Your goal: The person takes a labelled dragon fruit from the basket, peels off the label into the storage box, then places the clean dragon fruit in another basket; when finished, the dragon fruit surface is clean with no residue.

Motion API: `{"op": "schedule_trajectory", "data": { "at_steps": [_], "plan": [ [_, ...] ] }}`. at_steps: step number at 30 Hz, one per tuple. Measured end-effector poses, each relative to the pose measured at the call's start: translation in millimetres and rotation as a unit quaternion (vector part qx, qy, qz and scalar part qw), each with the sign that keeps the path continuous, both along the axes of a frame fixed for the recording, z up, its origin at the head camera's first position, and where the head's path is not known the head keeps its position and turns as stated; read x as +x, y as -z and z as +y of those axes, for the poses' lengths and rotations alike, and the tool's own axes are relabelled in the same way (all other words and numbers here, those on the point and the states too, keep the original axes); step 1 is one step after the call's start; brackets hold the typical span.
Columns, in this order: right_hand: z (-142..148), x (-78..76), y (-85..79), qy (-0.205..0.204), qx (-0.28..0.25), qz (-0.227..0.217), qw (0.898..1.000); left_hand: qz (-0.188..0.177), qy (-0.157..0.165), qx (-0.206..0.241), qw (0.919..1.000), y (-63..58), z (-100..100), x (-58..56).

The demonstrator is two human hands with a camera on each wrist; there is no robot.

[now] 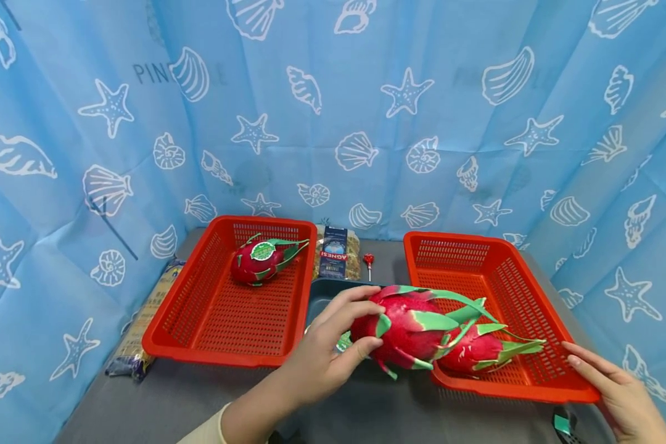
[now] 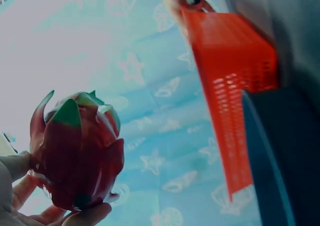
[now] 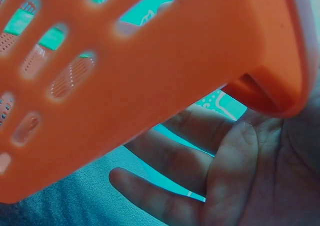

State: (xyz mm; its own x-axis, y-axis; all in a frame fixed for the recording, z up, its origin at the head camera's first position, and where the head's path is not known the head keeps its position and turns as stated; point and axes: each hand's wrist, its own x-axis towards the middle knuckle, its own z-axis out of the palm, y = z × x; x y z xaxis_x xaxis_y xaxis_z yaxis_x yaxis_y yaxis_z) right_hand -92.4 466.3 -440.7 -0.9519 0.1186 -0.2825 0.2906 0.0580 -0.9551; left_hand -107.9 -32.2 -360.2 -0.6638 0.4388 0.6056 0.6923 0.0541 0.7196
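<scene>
My left hand (image 1: 333,342) grips a pink dragon fruit (image 1: 402,327) with green-tipped scales around its blunt end. The fruit is held above a dark bin between two red baskets, and its leafy end points right. In the left wrist view, fingers curl around the dragon fruit (image 2: 80,151) from below and the side. Partly hidden behind it, a second dragon fruit (image 1: 472,351) lies in the right red basket (image 1: 524,391). My right hand (image 1: 624,394) touches that basket's right near corner. In the right wrist view its fingers extend beneath the basket rim (image 3: 200,40).
The left red basket (image 1: 216,354) holds another dragon fruit (image 1: 258,259) with a green sticker. Between the baskets are the dark bin (image 1: 324,287), a pasta packet (image 1: 335,253) and a red lollipop (image 1: 369,262). A long packet (image 1: 144,324) lies left. A patterned blue curtain (image 1: 333,123) hangs behind.
</scene>
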Motion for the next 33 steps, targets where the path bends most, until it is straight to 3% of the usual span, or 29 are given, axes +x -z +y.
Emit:
{"op": "schedule_trajectory", "data": {
  "at_steps": [5, 10, 15, 20, 24, 27, 29, 33],
  "plan": [
    [0, -0.9, 0.6, -0.001, 0.003, -0.006, 1.000, 0.021, 0.016, -0.005, 0.9996, -12.5, 30, -18.3],
    [3, -0.3, 3.4, 0.003, -0.015, -0.008, 1.000, 0.023, 0.023, -0.025, 0.9992, -16.5, 63, -42.1],
    [5, -0.7, 2.9, 0.007, -0.015, -0.014, 1.000, 0.021, 0.006, -0.078, 0.9967, -13.2, 100, -71.4],
    [0, -1.2, -1.5, 0.019, -0.008, -0.036, 0.999, 0.011, -0.025, -0.152, 0.9881, -3.6, 135, -104.7],
    [-2, -0.4, -5.9, 0.027, 0.003, -0.051, 0.998, -0.015, -0.058, -0.199, 0.9781, 9.9, 161, -127.3],
    [-2, -0.4, -8.1, 0.027, 0.011, -0.065, 0.997, -0.035, -0.085, -0.237, 0.9672, 21.0, 175, -137.0],
    [-2, -0.4, -9.2, 0.024, 0.019, -0.069, 0.997, -0.034, -0.102, -0.274, 0.9557, 27.7, 182, -140.6],
    [-2, 1.9, -9.3, 0.022, 0.013, -0.057, 0.998, -0.006, -0.132, -0.356, 0.9252, 42.4, 188, -145.1]
  ]
}}
